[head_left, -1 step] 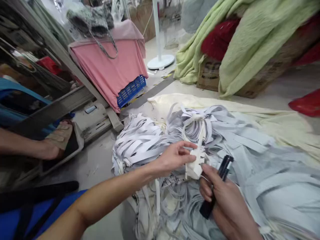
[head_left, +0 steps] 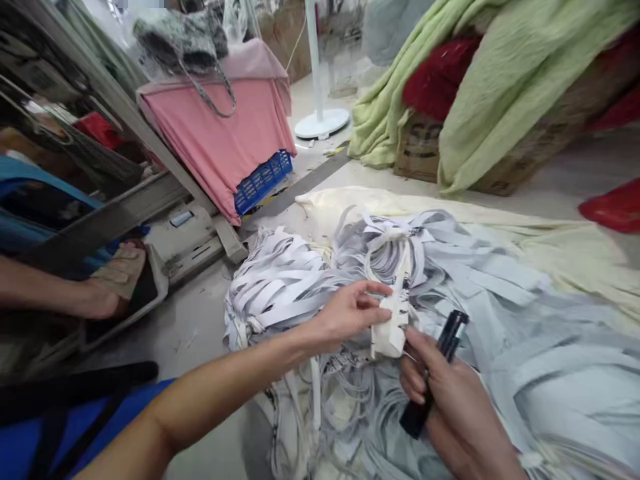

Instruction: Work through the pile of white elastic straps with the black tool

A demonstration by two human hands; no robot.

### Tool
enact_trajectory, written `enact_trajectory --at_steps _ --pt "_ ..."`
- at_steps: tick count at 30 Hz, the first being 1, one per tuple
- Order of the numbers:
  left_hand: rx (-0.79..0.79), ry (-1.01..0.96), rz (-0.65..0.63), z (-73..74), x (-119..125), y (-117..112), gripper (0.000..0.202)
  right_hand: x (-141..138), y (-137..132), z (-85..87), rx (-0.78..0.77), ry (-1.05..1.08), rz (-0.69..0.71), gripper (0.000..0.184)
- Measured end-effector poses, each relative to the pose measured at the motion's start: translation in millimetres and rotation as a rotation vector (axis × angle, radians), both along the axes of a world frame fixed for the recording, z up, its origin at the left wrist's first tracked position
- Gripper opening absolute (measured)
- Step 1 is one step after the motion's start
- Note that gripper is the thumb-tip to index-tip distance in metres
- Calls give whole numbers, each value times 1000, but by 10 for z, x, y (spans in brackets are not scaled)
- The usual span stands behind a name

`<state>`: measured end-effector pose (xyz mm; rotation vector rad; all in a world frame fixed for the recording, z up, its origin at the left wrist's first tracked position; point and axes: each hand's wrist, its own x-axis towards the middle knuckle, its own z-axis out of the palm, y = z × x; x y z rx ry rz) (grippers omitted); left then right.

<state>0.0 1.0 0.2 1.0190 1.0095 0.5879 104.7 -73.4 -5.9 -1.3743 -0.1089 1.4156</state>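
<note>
A big heap of pale grey fabric strips (head_left: pixel 465 280) lies on the floor in front of me, tied in bundles. My left hand (head_left: pixel 350 313) pinches a cream tie strip (head_left: pixel 393 330) that rises to a knot (head_left: pixel 395 235) on one bundle. My right hand (head_left: pixel 440 400) is closed round a black pen-like tool (head_left: pixel 434 373), and its fingertips touch the lower end of the same tie strip. A second bundle of strips (head_left: pixel 280 283) lies to the left of my hands.
Cream cloth (head_left: pixel 565 250) lies under the heap. Green fabric (head_left: pixel 500 87) drapes cardboard boxes (head_left: pixel 417 150) at the back right. A pink cloth (head_left: pixel 220 133) covers a blue crate (head_left: pixel 263 180). A white fan base (head_left: pixel 321 123) stands behind. Another person's sandalled foot (head_left: pixel 113 277) rests at left by a metal frame (head_left: pixel 150 143).
My right hand and the black tool have edged slightly down and left. Everything else looks the same.
</note>
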Motion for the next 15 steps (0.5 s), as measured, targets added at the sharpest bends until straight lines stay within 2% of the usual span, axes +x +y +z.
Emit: enact_trajectory --at_steps 7,11,15 --pt "12 -8 -25 44 6 12 38 -11 21 74 19 -115 -17 73" --pt "26 6 -51 44 20 21 36 77 32 125 13 -139 -41 62" --pt "124 146 23 -15 -1 67 27 334 4 166 65 -208 -62 59"
